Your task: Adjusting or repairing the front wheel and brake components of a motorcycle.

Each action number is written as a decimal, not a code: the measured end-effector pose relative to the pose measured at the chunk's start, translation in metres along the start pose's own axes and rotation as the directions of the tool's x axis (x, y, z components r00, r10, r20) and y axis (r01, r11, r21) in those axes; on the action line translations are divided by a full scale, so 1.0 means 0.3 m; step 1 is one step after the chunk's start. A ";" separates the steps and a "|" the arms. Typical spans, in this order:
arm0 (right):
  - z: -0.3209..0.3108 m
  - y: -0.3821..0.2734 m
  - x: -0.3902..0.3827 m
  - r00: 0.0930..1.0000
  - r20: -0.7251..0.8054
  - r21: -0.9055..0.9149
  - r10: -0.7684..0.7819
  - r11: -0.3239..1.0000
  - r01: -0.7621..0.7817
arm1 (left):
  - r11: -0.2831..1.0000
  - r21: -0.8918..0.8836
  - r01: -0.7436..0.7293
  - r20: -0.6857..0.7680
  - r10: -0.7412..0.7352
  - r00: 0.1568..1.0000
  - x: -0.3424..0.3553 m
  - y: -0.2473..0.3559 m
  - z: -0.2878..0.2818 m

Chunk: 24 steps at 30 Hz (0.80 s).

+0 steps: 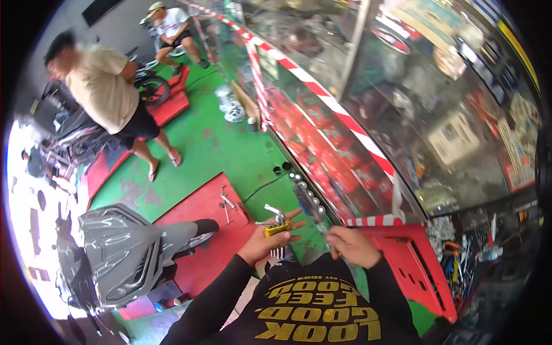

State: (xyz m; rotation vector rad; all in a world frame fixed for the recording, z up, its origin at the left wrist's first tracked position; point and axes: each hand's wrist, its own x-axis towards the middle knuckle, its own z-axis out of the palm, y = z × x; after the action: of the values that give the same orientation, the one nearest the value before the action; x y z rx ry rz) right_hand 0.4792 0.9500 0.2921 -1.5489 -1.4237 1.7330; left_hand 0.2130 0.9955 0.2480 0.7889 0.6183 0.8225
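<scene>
My left hand (257, 246) grips a yellow-bodied hex key set (278, 230). Its silver keys stick out above and below the yellow holder, while some of my fingers stretch out to the right behind it. Closed and slightly blurred, my right hand (352, 246) is held in front of my chest, close to the red cabinet. Whatever its fingers pinch is too smeared to make out. Just beyond both hands, a dark object with a row of round silver pieces (309, 198) lies beside the glass case.
A grey scooter (123, 253) stands at left by a red platform (192, 210) with metal tools (226, 202). Right are a glass display case (322, 138) with red-white tape, a red cabinet (411, 264) and hand tools (457, 264). One person (103, 86) stands; another (172, 29) sits.
</scene>
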 end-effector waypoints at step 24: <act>-0.151 -0.382 1.426 0.943 0.325 -0.053 -0.069 0.994 0.091 | 0.733 0.672 0.110 -0.723 0.617 0.310 0.198 0.397 -0.882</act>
State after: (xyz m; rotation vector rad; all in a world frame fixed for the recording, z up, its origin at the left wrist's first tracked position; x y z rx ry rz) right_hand 0.3578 1.3664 0.1920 -1.2586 -1.6903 1.9744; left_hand 0.0016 1.1930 0.1842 0.9937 1.9724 1.4575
